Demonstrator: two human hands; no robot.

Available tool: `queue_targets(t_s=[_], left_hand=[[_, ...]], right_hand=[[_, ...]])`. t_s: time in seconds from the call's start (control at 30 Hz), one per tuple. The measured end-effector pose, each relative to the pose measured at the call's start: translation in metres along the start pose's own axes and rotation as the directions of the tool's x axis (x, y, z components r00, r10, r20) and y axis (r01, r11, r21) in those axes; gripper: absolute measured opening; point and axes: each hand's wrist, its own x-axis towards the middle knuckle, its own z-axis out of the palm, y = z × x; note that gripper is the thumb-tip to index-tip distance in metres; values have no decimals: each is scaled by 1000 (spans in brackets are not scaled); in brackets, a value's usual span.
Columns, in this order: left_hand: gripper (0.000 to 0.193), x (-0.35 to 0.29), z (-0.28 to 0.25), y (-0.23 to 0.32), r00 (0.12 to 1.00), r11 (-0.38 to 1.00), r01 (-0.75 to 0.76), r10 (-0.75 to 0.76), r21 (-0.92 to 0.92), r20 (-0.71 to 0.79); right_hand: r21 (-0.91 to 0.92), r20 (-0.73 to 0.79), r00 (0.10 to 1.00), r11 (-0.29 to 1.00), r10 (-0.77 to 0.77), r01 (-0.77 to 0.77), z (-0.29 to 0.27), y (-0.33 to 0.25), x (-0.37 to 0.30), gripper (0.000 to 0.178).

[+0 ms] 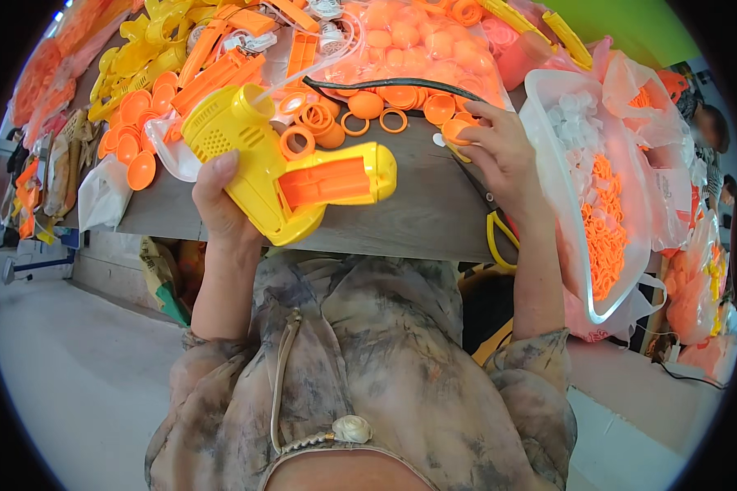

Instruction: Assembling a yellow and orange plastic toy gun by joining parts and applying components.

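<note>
My left hand (221,196) is closed round the yellow plastic toy-gun shell (254,184), thumb on its side. The shell is held tilted above the table's near edge, its round opening toward the far side and an orange open compartment (323,182) facing up. A clear tube (311,67) runs to the round opening. Farther right, my right hand (499,155) pinches a small orange round cup (457,129) at the edge of the parts pile. Several orange rings (393,120) and caps lie just left of it.
Yellow-handled scissors (499,239) lie beneath my right wrist. At right stands a white tub (532,106) of orange and clear small parts. Orange cups (141,170) and yellow shells (139,65) are piled at left. A clear bag of orange balls (409,37) lies at the back.
</note>
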Motion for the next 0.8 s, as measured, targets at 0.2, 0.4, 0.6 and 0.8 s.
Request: queue_targets(t_s=[0.2, 0.4, 0.6, 0.8], left_hand=[[56, 3, 7, -1, 995, 999, -23, 26, 30, -100], [58, -3, 7, 0, 999, 998, -32, 33, 61, -8], [62, -11, 6, -1, 1000, 999, 15, -14, 44, -20], [65, -18, 3, 0, 993, 996, 82, -85, 40, 81]], right_hand=[[740, 293, 926, 557, 240, -378, -10, -68, 5, 21], [901, 314, 917, 228, 247, -370, 19, -85, 8, 31], [948, 192, 901, 164, 390, -273, 38, -110, -8, 39], [942, 312, 911, 39, 269, -334, 29, -102, -19, 42]])
